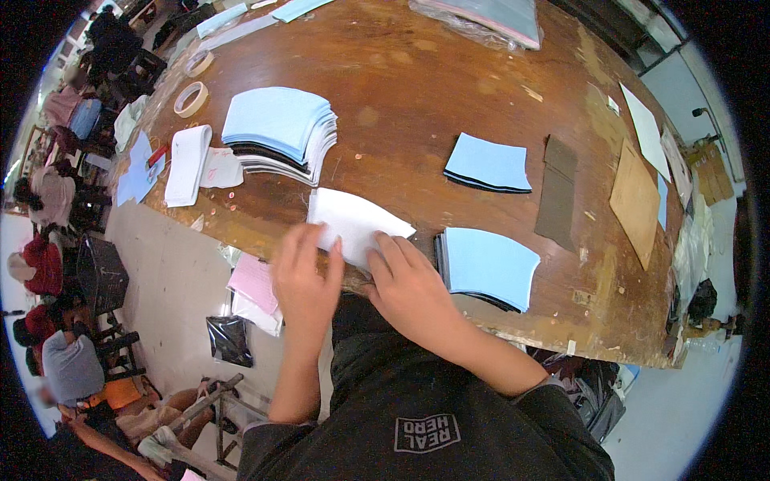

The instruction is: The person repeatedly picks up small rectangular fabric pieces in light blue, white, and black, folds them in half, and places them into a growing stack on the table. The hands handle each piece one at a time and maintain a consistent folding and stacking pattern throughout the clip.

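Observation:
A white piece of fabric or card (353, 212), possibly several layers, lies at the table's near edge in front of me. My left hand (311, 268) grips its near left part with curled fingers. My right hand (405, 289) holds its right part, fingertips on top and thumb at the near edge. Beyond it on the left is a tall stack of light blue, black and white curved pieces (277, 120). To the right are a small blue-and-black stack (486, 156) and a larger one (491, 260) beside my right hand.
The wooden table (385, 88) also holds tape rolls (191, 99), folded white fabric (188, 164), a dark brown strip (556, 188) and a tan board (632, 200). Several people sit along the left; one in grey (72, 365) is at the lower left, near a metal frame (216, 401).

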`<action>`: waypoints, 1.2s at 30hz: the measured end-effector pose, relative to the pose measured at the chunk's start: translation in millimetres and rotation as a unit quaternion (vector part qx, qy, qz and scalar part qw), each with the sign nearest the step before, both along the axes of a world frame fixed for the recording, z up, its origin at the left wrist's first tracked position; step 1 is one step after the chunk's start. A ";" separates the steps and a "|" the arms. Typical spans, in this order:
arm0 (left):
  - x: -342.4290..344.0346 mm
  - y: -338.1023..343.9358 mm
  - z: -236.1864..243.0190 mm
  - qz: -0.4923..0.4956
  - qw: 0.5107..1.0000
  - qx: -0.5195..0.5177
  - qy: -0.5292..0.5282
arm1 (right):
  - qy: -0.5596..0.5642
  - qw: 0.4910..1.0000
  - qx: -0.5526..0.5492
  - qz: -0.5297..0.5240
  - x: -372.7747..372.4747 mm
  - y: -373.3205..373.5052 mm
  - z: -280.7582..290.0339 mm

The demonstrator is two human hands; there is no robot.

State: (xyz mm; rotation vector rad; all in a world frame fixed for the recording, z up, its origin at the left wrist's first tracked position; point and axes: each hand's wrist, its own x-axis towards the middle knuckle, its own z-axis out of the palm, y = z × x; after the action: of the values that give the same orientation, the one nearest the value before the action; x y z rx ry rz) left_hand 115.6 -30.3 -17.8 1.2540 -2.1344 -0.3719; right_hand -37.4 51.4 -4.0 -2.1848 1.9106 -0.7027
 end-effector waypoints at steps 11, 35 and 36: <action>-11.6 -15.7 -6.7 0.021 0.976 0.183 0.118 | -0.028 0.999 0.002 -0.031 9.2 -3.5 -13.4; -191.2 -73.5 -0.1 -0.281 0.903 0.323 0.034 | -0.348 0.896 0.154 -0.227 -233.5 5.4 -25.0; -193.1 -74.6 0.8 -0.275 0.907 0.315 0.049 | -0.348 0.900 0.139 -0.223 -232.5 5.2 -23.1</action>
State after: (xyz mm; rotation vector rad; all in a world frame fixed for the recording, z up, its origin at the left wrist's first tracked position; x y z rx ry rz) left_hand -77.5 -104.8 -17.0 0.8699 -2.3331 -1.4257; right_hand -269.9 56.7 -27.2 -1.0978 1.9318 -1.0238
